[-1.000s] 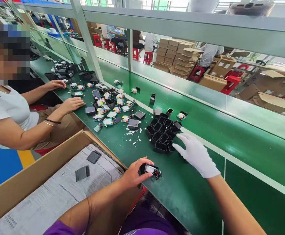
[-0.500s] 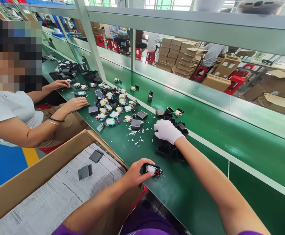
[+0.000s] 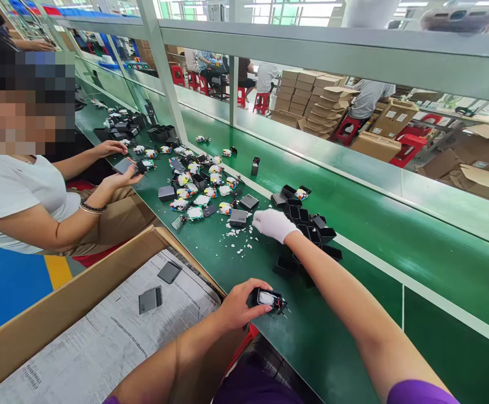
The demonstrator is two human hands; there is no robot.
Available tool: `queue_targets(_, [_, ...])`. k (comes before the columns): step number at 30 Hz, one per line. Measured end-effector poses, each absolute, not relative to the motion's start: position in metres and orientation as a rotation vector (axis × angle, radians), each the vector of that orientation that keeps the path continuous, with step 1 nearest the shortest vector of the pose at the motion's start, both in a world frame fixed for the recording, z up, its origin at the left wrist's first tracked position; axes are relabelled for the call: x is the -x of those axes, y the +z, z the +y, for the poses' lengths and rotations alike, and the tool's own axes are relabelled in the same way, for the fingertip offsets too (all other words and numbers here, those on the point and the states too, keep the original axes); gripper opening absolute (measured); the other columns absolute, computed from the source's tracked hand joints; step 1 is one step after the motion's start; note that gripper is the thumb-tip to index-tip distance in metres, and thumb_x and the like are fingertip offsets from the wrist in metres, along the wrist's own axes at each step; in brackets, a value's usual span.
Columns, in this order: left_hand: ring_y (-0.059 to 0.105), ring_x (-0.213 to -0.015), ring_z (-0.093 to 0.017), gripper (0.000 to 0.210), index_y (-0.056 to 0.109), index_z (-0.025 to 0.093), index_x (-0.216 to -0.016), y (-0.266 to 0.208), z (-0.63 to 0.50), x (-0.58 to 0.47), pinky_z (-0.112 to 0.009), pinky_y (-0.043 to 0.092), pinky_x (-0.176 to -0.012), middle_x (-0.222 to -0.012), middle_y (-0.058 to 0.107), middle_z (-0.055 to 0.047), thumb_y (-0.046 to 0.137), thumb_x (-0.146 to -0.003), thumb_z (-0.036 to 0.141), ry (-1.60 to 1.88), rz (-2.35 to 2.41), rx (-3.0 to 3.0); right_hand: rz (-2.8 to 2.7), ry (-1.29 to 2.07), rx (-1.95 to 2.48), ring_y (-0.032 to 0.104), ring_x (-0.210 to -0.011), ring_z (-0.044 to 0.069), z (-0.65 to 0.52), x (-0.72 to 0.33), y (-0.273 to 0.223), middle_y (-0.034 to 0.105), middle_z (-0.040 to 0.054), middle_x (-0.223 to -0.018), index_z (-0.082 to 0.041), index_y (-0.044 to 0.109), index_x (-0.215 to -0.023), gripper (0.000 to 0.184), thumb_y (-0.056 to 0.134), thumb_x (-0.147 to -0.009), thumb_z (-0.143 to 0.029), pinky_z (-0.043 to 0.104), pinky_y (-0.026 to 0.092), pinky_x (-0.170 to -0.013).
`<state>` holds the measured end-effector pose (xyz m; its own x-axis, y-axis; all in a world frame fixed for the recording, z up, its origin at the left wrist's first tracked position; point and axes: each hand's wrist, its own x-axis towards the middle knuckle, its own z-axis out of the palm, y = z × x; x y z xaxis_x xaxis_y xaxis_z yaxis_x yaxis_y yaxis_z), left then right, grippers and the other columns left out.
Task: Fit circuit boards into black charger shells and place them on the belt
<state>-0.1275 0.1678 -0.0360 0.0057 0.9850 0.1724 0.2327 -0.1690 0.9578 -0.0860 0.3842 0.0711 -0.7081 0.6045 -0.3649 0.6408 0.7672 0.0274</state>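
Observation:
My left hand grips an opened black adapter case. White filler and a circuit board show inside, and thin metal pins stick out of its right end. My right hand, in a white glove, is over the bench beside the white crumbs, fingertips drawn together; whatever they may hold is hidden. Just left of the glove lies a closed grey adapter case. Under and beyond my right forearm are several empty black case shells. Many bare circuit boards with white and yellow parts are heaped farther left.
A cardboard box at my left holds printed paper and two grey cases. Across the left side sits a co-worker with a grey case in hand. A metal shelf frame rises over the green bench.
My right hand has moved left, off the black shells to the crumbs. My left hand still holds the adapter case. The co-worker's near hand has lifted with a grey case in it.

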Motion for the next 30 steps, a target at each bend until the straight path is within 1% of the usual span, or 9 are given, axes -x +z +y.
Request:
queue_targets(4, [0.071,-0.098,-0.020,0.033,0.061,0.020,-0.106,-0.038,0.169,0.128,-0.031,0.054,-0.091,-0.108,0.075,-0.006,0.070,-0.082,0.040,1.206,1.314,-1.489,2.565,-0.135,-1.145,0.063,-0.110,0.024,0.416,0.105,0.075,0.060,0.0106,-0.128,-0.016,0.058,-0.127,0.035,0.059,-0.098,-0.036,0.046,0.054,-0.093])
queue_targets(9, [0.070,-0.100,-0.020,0.035,0.062,0.020,-0.107,-0.039,0.168,0.129,-0.031,0.054,-0.092,-0.109,0.075,-0.007,0.071,-0.081,0.042,1.183,1.308,-1.484,2.502,-0.152,-1.183,0.063,-0.108,0.025,0.408,0.115,0.059,0.061,0.0130,-0.125,-0.013,0.059,-0.124,0.038,0.064,-0.095,-0.037,0.045,0.055,-0.092])
queue_targets(12, [0.070,-0.102,-0.021,0.036,0.062,0.020,-0.108,-0.041,0.168,0.129,-0.032,0.054,-0.094,-0.110,0.075,-0.007,0.071,-0.081,0.043,1.198,1.294,-1.487,2.524,-0.178,-1.137,0.064,-0.105,0.023,0.395,0.113,0.052,0.062,0.0119,-0.124,-0.015,0.060,-0.124,0.036,0.062,-0.097,-0.039,0.042,0.056,-0.089])
queue_targets(15, [0.070,-0.102,-0.021,0.036,0.062,0.020,-0.107,-0.043,0.169,0.128,-0.032,0.054,-0.094,-0.110,0.075,-0.008,0.071,-0.081,0.043,1.200,1.279,-1.490,2.556,-0.176,-1.160,0.064,-0.104,0.022,0.401,0.111,0.058,0.063,0.0101,-0.122,-0.018,0.061,-0.121,0.031,0.060,-0.098,-0.039,0.042,0.056,-0.089])
queue_targets(19, [0.071,-0.100,-0.021,0.035,0.062,0.021,-0.106,-0.046,0.167,0.128,-0.032,0.054,-0.092,-0.109,0.075,-0.007,0.072,-0.080,0.042,1.183,1.313,-1.484,2.597,-0.099,-1.356,0.057,-0.119,0.027,0.437,0.105,0.074,0.056,0.0118,-0.134,-0.017,0.057,-0.129,0.036,0.058,-0.099,-0.038,0.049,0.050,-0.099])
queue_targets(21, [0.071,-0.100,-0.021,0.035,0.062,0.020,-0.106,-0.046,0.167,0.128,-0.031,0.055,-0.091,-0.108,0.075,-0.007,0.072,-0.080,0.042,1.180,1.332,-1.490,2.579,-0.104,-1.418,0.055,-0.122,0.029,0.457,0.099,0.077,0.053,0.0123,-0.138,-0.017,0.055,-0.131,0.040,0.058,-0.098,-0.039,0.051,0.049,-0.100])
queue_targets(25, [0.072,-0.098,-0.021,0.034,0.063,0.021,-0.105,-0.047,0.165,0.127,-0.029,0.055,-0.089,-0.107,0.076,-0.007,0.072,-0.081,0.043,1.184,1.341,-1.501,2.540,-0.257,-1.312,0.063,-0.109,0.024,0.484,0.086,0.077,0.062,0.0101,-0.126,-0.017,0.061,-0.122,0.034,0.061,-0.097,-0.040,0.046,0.054,-0.093])
queue_targets(27, [0.072,-0.098,-0.020,0.034,0.063,0.022,-0.105,-0.050,0.164,0.127,-0.029,0.055,-0.089,-0.107,0.076,-0.007,0.072,-0.081,0.044,1.196,1.339,-1.503,2.548,-0.327,-1.244,0.064,-0.105,0.022,0.494,0.083,0.077,0.064,0.0087,-0.121,-0.018,0.064,-0.117,0.032,0.060,-0.097,-0.042,0.043,0.055,-0.092])
queue_targets(30, [0.072,-0.097,-0.021,0.037,0.064,0.023,-0.105,-0.057,0.162,0.127,-0.029,0.056,-0.089,-0.106,0.076,-0.006,0.074,-0.080,0.049,1.220,1.339,-1.498,2.576,-0.345,-1.301,0.064,-0.105,0.022,0.512,0.085,0.077,0.064,0.0089,-0.122,-0.018,0.063,-0.119,0.033,0.057,-0.099,-0.043,0.043,0.055,-0.091])
